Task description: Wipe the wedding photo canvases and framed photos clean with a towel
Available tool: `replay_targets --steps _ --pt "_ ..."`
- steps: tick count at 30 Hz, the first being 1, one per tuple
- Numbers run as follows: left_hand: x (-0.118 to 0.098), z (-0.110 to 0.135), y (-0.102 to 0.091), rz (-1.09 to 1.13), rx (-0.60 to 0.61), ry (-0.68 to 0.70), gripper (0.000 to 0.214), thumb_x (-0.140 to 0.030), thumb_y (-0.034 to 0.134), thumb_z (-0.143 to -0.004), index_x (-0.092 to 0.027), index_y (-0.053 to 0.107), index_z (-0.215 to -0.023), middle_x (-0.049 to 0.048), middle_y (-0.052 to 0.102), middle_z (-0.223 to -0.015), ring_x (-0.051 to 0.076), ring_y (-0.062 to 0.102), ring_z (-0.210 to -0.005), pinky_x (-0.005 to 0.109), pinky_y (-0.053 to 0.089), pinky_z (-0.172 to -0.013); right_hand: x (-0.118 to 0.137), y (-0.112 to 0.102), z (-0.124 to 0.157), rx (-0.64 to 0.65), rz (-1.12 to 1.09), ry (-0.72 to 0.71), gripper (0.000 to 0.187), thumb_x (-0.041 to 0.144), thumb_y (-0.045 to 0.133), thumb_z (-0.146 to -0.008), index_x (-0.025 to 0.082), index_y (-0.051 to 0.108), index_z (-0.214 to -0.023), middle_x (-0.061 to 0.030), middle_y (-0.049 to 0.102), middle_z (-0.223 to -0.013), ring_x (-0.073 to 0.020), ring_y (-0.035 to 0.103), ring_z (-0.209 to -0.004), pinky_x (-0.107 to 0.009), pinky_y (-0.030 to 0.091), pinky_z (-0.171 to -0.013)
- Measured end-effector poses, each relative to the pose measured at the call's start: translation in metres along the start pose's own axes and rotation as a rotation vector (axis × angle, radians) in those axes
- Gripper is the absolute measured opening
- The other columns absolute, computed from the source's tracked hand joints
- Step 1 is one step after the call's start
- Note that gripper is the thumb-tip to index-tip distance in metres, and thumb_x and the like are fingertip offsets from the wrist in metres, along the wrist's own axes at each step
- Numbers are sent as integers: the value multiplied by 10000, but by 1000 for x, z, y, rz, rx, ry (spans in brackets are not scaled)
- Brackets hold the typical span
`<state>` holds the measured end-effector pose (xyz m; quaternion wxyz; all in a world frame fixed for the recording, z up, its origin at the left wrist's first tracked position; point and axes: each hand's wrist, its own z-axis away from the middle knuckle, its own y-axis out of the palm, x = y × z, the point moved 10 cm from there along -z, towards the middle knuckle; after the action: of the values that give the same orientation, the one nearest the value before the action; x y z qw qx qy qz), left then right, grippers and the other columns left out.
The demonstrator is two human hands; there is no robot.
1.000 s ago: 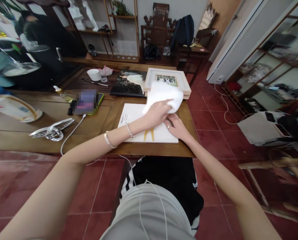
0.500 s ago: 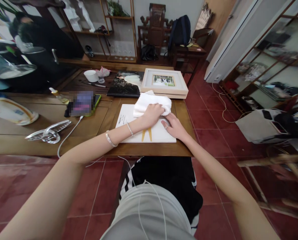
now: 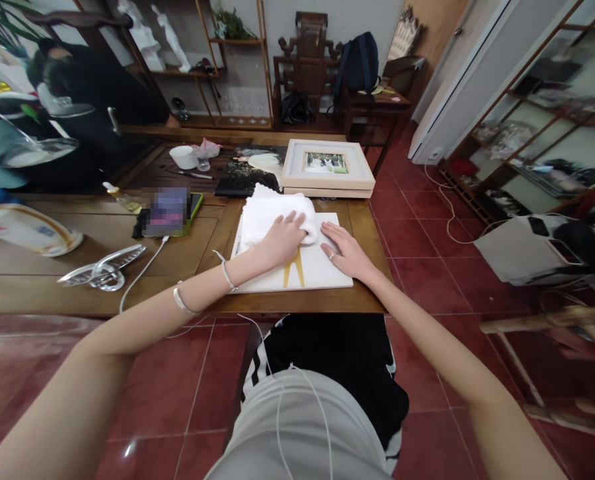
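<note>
A flat white board [image 3: 322, 270] with gold marks lies at the near edge of the wooden table [image 3: 197, 247]. My left hand [image 3: 280, 239] presses a folded white cloth [image 3: 264, 213] onto the board's upper left part, fingers curled over the cloth. My right hand [image 3: 344, 250] lies flat and open on the board's right side, fingers spread, a ring on one finger. Beyond the board sits a pale wooden picture frame [image 3: 327, 167] with a small photo in it, and a dark photo print [image 3: 250, 175] lies to its left.
A phone [image 3: 170, 210] with a white cable, a small bottle [image 3: 120, 195], a silver clip-like object [image 3: 100, 270], a white cup [image 3: 183, 157] and a plate [image 3: 24, 227] stand on the table's left. Shelves, a carved chair with a backpack [image 3: 360, 60] and red tile floor surround it.
My left hand brought the cloth down from above the frame onto the board and slid it leftward. My right hand stayed on the board, shifting slightly.
</note>
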<state>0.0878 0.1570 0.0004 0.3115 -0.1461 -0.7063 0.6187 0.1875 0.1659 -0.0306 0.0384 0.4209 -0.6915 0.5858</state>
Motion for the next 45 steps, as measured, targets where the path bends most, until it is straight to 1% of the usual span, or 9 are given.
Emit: replay_targets --steps 5,10,14,17,20,26,37,41,45 --pt "-4 -11 8 60 -64 29 397 -32 464 -851 -115 705 -1155 177 407 -1529 358 364 -1420 508 342 -1124 -2 2 -2 7 21 24 499 339 409 -957 184 507 -1421 -97 499 -1495 -276 393 -1434 -523 302 -1202" --pt "-10 -13 -2 46 -35 21 366 -38 465 -859 -106 720 -1111 193 471 -1475 360 422 -1379 507 406 -1073 -3 7 -2 33 51 54 532 320 337 -973 132 446 -1460 -122 447 -1530 -264 345 -1463 -496 272 -1222" --pt "-53 26 -15 16 69 86 309 -68 504 -871 -131 752 -1045 210 572 -1367 381 524 -1286 517 481 -982 -3 8 -2 38 50 37 535 282 319 -966 131 435 -1466 -116 436 -1539 -254 337 -1467 -493 262 -1230" --pt "-96 71 -29 -31 27 126 255 -130 553 -887 -150 762 -1032 213 544 -1410 420 518 -1294 555 479 -989 -6 10 -2 42 44 45 530 276 325 -966 121 453 -1457 -121 431 -1541 -255 329 -1471 -491 250 -1236" --pt "-119 101 -31 -26 -26 138 189 -188 613 -879 -180 776 -974 175 523 -1446 433 491 -1317 572 473 -1008 -8 10 -1 33 35 38 519 286 320 -972 161 462 -1455 -90 434 -1544 -242 327 -1472 -496 252 -1235" --pt "-91 88 -26 44 -118 126 211 -179 570 -904 -216 768 -965 120 469 -1504 369 453 -1369 555 455 -1049 -19 6 -5 -6 37 65 534 382 312 -995 141 482 -1441 -118 443 -1534 -250 331 -1470 -484 245 -1236" --pt "9 -14 -1 106 -72 -49 395 11 432 -869 -122 722 -1102 167 477 -1485 344 450 -1367 487 467 -1024 -26 3 -8 19 23 66 536 448 364 -986 201 477 -1448 -96 424 -1549 -277 306 -1478 -534 236 -1225" --pt "10 -20 4 129 -80 -47 391 24 457 -851 -121 731 -1089 171 481 -1480 357 420 -1385 512 433 -1055 -26 3 -8 20 11 68 532 459 374 -984 215 484 -1444 -83 426 -1550 -275 309 -1477 -535 237 -1224" --pt "-19 8 -6 63 -24 7 377 27 468 -849 -135 754 -1032 169 497 -1465 378 439 -1370 525 456 -1035 -26 3 -8 14 2 75 531 459 374 -985 208 495 -1437 -85 431 -1546 -268 313 -1477 -521 243 -1227"
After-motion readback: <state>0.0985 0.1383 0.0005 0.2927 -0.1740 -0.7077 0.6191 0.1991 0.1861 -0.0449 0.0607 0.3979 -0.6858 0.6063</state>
